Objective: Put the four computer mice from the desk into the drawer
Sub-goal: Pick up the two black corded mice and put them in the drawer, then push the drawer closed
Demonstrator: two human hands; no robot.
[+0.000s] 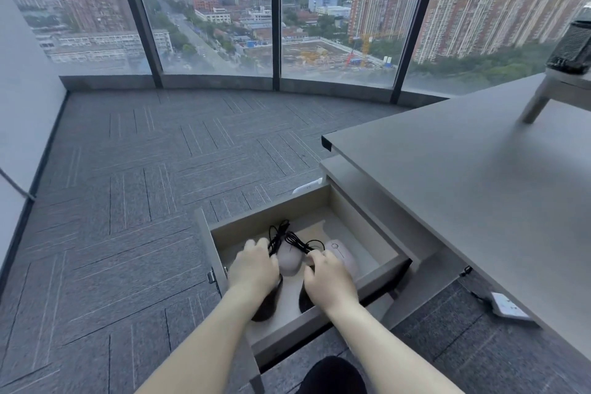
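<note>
- No legible text, label, brand, number or sign anywhere in the head view.
- Faint marks on the white strip [307, 186] by the far corner of the drawer [388, 269], too small to read.
- A round emblem near the front of the pale mouse [342, 255] in the drawer, too blurred to make out.
- Markings on the white socket plate [508, 306] on the floor under the desk [463, 176] edge, indistinct.
- No readable signage on the city buildings beyond the window.
</note>
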